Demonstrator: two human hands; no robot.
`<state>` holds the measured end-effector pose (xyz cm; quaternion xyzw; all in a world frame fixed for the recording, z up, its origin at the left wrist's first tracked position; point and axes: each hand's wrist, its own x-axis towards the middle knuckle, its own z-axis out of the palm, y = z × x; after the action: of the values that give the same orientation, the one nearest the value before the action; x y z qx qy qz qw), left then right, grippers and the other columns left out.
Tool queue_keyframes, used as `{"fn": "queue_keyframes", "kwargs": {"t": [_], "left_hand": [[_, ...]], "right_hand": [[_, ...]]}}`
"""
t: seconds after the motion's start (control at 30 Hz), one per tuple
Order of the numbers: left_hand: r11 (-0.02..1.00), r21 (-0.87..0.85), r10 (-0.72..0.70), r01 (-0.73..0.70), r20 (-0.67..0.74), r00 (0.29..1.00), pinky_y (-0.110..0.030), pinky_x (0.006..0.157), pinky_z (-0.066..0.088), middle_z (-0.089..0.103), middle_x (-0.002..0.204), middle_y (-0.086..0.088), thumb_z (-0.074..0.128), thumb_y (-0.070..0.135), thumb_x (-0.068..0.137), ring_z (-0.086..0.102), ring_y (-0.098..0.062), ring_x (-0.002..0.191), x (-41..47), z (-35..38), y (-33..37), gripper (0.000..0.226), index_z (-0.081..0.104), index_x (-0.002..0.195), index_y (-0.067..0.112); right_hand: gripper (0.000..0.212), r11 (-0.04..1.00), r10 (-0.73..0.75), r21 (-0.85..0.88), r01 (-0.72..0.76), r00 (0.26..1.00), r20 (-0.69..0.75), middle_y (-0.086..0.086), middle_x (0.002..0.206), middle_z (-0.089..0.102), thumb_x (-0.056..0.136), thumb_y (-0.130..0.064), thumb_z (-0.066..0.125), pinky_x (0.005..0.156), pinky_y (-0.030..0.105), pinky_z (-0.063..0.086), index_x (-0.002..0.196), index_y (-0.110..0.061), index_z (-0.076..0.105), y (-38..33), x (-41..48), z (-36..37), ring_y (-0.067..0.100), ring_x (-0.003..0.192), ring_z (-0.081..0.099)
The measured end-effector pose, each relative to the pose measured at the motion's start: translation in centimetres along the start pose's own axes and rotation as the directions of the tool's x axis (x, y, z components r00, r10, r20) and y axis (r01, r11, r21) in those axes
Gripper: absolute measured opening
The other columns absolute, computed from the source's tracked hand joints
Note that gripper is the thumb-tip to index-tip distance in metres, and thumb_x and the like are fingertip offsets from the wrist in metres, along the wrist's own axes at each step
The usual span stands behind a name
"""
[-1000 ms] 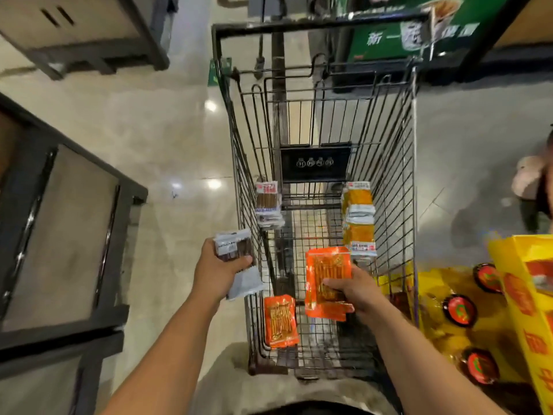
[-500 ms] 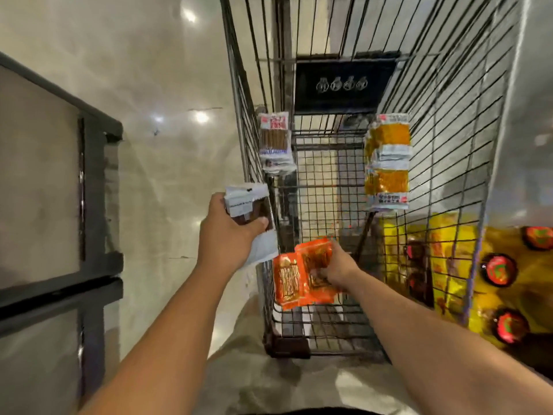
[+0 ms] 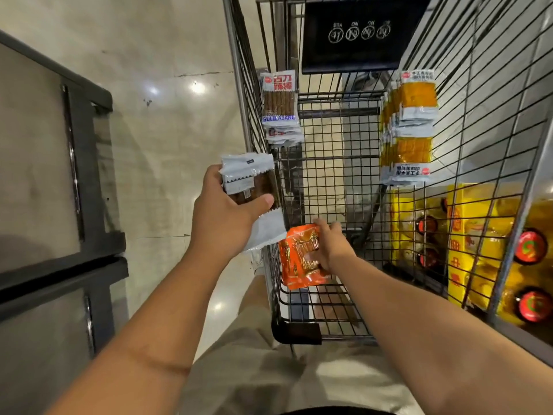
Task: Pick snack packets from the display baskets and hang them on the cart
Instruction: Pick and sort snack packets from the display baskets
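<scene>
Right grip clasps orange packet low against cart left wall. Left grip clutches white packets. Advice: find hook (hidden here), thread packet hole squarely, release once seated.

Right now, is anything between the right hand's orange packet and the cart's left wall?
Nothing visible. The right hand holds the orange packet at the inner side of the cart's left wall. The left hand with its silver packets is outside that wall, higher up.
</scene>
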<state>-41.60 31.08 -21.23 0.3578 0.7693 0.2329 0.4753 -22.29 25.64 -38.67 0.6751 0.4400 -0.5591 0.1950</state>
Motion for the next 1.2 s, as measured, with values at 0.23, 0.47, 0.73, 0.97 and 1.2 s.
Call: {"fn": "queue_keyframes", "kwargs": {"t": [0.23, 0.47, 0.73, 0.97, 1.2], "left_hand": [[0.999, -0.034, -0.001, 0.001, -0.006, 1.000, -0.046, 0.098, 0.055, 0.066, 0.113, 0.016, 0.087, 0.015, 0.076, 0.066, -0.010, 0.105, -0.3, 0.2, 0.3, 0.060, 0.048, 0.119, 0.032], [0.999, -0.037, 0.007, -0.007, -0.011, 1.000, -0.047, 0.098, 0.055, 0.066, 0.112, 0.016, 0.087, 0.013, 0.077, 0.066, -0.010, 0.106, -0.3, 0.3, 0.2, 0.058, 0.048, 0.112, 0.037], [0.997, -0.073, 0.016, -0.015, 0.006, 1.000, -0.044, 0.095, 0.057, 0.067, 0.110, 0.015, 0.086, 0.010, 0.077, 0.067, -0.006, 0.101, -0.3, 0.4, 0.1, 0.055, 0.049, 0.108, 0.037], [0.996, -0.090, 0.017, -0.012, 0.050, 0.999, -0.034, 0.090, 0.055, 0.065, 0.107, 0.018, 0.084, 0.006, 0.079, 0.064, 0.003, 0.095, -0.3, 0.4, 0.0, 0.054, 0.048, 0.105, 0.038], [0.999, -0.032, 0.044, -0.044, -0.011, 0.999, -0.025, 0.084, 0.052, 0.064, 0.111, 0.013, 0.087, 0.011, 0.076, 0.064, -0.008, 0.102, -1.4, 0.6, 1.4, 0.057, 0.049, 0.114, 0.032]], "right_hand": [[0.070, 0.959, -0.281, -0.025, 0.283, 0.958, 0.050, 0.001, 0.164, 0.026, 0.079, -0.082, 0.053, 0.115, 0.060, 0.035, 0.140, -0.070, 0.019, 2.1, 3.7, 3.3, 0.033, 0.145, 0.034], [0.081, 0.977, -0.138, -0.148, 0.151, 0.986, 0.096, 0.010, 0.168, -0.010, 0.099, -0.016, 0.059, 0.113, 0.042, 0.039, 0.161, -0.021, 0.006, -0.1, -0.3, 3.8, 0.035, 0.148, 0.033], [0.092, 0.969, -0.203, -0.137, 0.207, 0.978, 0.038, -0.001, 0.170, -0.004, 0.094, -0.034, 0.068, 0.123, 0.047, 0.018, 0.161, -0.031, 0.006, -0.3, 2.0, 1.6, 0.029, 0.155, 0.010], [0.057, 0.979, -0.191, -0.030, 0.203, 0.954, 0.231, 0.001, 0.164, 0.025, 0.104, -0.038, 0.049, 0.122, 0.049, 0.024, 0.157, -0.028, 0.030, -0.7, 1.9, -1.3, 0.030, 0.151, 0.025], [0.039, 0.811, -0.050, 0.569, 0.139, 0.984, -0.169, 0.008, 0.135, 0.062, 0.102, -0.039, 0.053, 0.102, 0.047, 0.049, 0.135, -0.018, 0.059, 2.0, -1.8, -7.9, 0.028, 0.119, 0.060]]}}
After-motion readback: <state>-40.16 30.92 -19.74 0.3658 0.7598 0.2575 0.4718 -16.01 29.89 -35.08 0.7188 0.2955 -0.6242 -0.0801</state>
